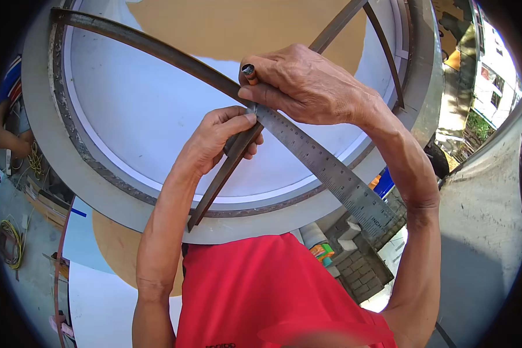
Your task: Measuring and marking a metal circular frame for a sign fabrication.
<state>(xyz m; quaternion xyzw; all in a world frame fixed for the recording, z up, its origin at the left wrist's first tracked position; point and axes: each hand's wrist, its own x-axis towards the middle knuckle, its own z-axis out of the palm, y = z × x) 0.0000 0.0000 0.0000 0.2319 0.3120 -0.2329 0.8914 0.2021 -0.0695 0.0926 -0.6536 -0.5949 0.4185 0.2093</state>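
Grey metal fills most of what you look down on: a big round ring frame [52, 156] with a rusty inner band, laid over a pale blue-white sheet [133, 116] that shows a tan patch [243, 29] near the top. You are outdoors; a concrete slope [481, 191] runs along your right, a white building [496, 52] and some greenery sit beyond it, and grey paving blocks [359, 272] lie below the ring. Off to your left there is a yellow coil of cord [8, 243] on the ground and another person's arm [6, 139] at the edge. Your red shirt [272, 290] covers the bottom of the view.

Two dark flat steel bars cross inside the ring: a curved bar [145, 46] sweeping from the upper left, and a straight bar [214, 185] running from the lower rim up toward the crossing. A steel ruler [330, 171] lies slanting from the crossing down to the right, out over the ring's rim.

Your left hand [217, 139] is curled around the straight bar just below the crossing, thumb pressed to the ruler's upper end. Your right hand [307, 84] is closed on a small marker [250, 72] with an orange band, its fingertips resting where the ruler meets the bars.
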